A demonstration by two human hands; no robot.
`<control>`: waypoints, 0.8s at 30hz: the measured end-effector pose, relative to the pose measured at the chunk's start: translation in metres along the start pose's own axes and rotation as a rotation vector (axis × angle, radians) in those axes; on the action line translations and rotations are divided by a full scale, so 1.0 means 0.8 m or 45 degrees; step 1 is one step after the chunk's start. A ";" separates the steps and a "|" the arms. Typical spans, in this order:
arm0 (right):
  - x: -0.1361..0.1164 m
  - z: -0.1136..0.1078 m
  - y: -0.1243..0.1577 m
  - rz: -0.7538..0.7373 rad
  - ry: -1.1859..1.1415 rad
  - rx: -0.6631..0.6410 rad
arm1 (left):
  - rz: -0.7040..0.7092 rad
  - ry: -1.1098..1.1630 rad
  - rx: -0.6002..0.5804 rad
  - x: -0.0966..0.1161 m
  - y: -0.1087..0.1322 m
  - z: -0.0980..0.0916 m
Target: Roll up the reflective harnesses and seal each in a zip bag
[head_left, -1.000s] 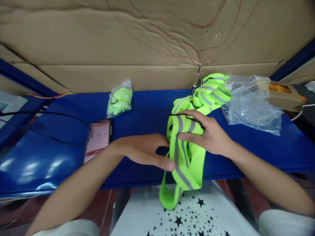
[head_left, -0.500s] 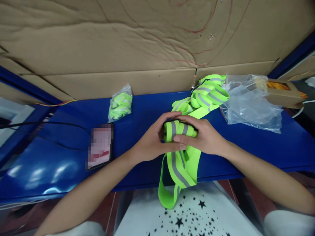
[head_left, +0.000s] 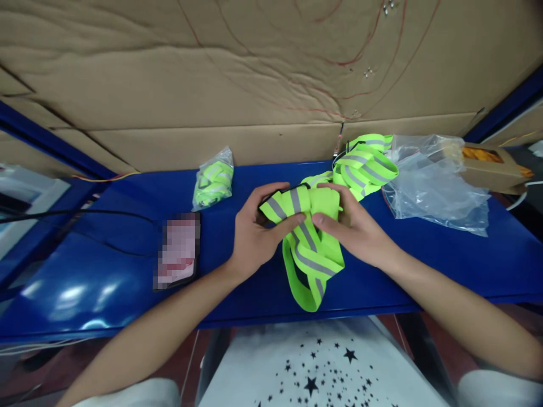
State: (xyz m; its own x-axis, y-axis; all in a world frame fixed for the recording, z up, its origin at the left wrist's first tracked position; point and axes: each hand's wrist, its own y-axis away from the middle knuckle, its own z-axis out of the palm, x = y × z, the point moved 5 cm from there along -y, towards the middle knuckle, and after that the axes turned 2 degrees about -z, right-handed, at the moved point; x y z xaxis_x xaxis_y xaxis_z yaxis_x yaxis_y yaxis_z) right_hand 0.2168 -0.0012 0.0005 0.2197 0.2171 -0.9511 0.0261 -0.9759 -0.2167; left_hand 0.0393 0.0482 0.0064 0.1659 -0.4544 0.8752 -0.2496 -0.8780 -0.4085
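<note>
Between my hands is a bundle of neon-green reflective strap point(head_left: 316, 243) with grey stripes. My left hand point(head_left: 257, 234) grips its left end, thumb on top, where a black edge shows. On the other side my right hand point(head_left: 356, 226) pinches the folded strap, its thumb pressed on the front and the other fingers hidden behind. A loop of the strap hangs below my hands over the table's front part. Just beyond my right hand lies another pile of the same green strap point(head_left: 365, 164).
Clear plastic bags point(head_left: 439, 186) lie at the right, beside a cardboard box point(head_left: 494, 169) with orange contents. A bagged green strap point(head_left: 214, 180) rests at back left. The phone point(head_left: 178, 249) and a black cable point(head_left: 85, 215) are on the left of the blue table point(head_left: 123, 271). Cardboard point(head_left: 220, 90) stands behind.
My hands have moved apart, my left hand going left, and the folded strap between them is spread wider. The hanging loop has risen and shifted right.
</note>
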 end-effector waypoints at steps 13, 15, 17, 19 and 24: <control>0.006 -0.001 -0.002 -0.253 0.500 -0.178 | -0.022 -0.239 -0.484 -0.015 -0.001 0.018; 0.008 0.002 -0.001 -0.258 0.486 -0.247 | 0.077 -0.257 -0.505 -0.010 0.001 0.021; 0.007 0.004 0.000 -0.262 0.466 -0.275 | 0.086 -0.251 -0.485 -0.008 0.001 0.020; 0.006 0.001 -0.001 -0.235 0.462 -0.207 | 0.051 -0.224 -0.375 -0.007 -0.002 0.014; -0.009 -0.014 0.000 -0.241 0.626 0.119 | -0.064 -0.026 -0.099 -0.006 -0.007 -0.003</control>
State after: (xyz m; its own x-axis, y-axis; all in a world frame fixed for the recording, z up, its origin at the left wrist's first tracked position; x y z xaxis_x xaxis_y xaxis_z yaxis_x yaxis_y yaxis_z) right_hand 0.2263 -0.0026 0.0097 0.6510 0.3309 -0.6831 0.0273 -0.9096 -0.4145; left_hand 0.0379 0.0557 0.0048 0.1996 -0.4140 0.8881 -0.3139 -0.8856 -0.3423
